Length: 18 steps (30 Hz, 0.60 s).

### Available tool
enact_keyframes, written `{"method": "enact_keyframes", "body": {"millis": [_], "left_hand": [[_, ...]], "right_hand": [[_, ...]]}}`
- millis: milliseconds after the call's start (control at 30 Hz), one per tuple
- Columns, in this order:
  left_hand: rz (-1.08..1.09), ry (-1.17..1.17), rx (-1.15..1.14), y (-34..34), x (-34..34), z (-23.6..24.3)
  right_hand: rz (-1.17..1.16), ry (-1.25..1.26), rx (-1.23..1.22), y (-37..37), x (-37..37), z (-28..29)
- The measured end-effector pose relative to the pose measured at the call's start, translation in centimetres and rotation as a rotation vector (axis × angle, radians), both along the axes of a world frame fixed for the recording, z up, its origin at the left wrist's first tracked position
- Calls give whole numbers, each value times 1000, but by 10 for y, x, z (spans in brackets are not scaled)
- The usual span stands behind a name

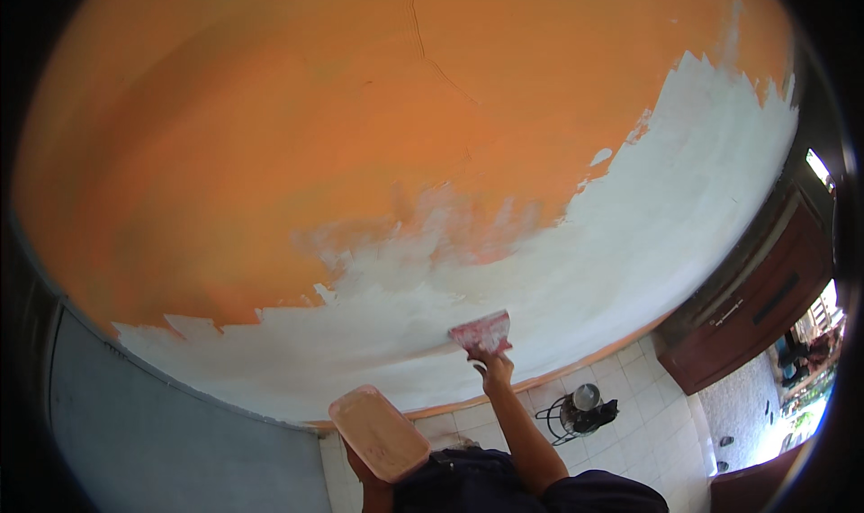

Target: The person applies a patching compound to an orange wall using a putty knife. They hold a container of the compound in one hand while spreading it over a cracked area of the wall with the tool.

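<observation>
My right hand [494,372] is closed around the handle of a wide red putty knife [482,333] smeared with white. Its blade lies at the white-coated lower part of the wall [396,319]. Above that, the wall is orange [270,135], with a ragged border and thin white smears between the two colours. Low in front of my body, my left hand [367,479] holds a shallow peach-coloured plastic tub [381,432] from beneath and the side. Most of the left fingers are hidden behind the tub.
A black-framed stool [560,423] on the tiled floor [621,387] carries a round metal container [587,396] and something black. Beyond it, a brown door [756,301] stands beside a bright opening. A grey panel [180,441] fills the lower left.
</observation>
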<state>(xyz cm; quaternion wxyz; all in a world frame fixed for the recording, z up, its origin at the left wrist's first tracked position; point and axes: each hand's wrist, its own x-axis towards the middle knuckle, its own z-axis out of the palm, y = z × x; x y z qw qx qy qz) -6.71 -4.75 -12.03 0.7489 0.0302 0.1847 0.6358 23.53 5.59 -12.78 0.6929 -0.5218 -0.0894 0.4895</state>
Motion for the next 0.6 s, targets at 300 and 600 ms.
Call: {"method": "enact_keyframes", "body": {"millis": [300,600], "left_hand": [[-25,-12,-31,-4,-5,7],[-48,88,39,7,10,10]], "right_hand": [[-60,-82,364,-30,26,96],[-50,-339,422,26,59,149]]}}
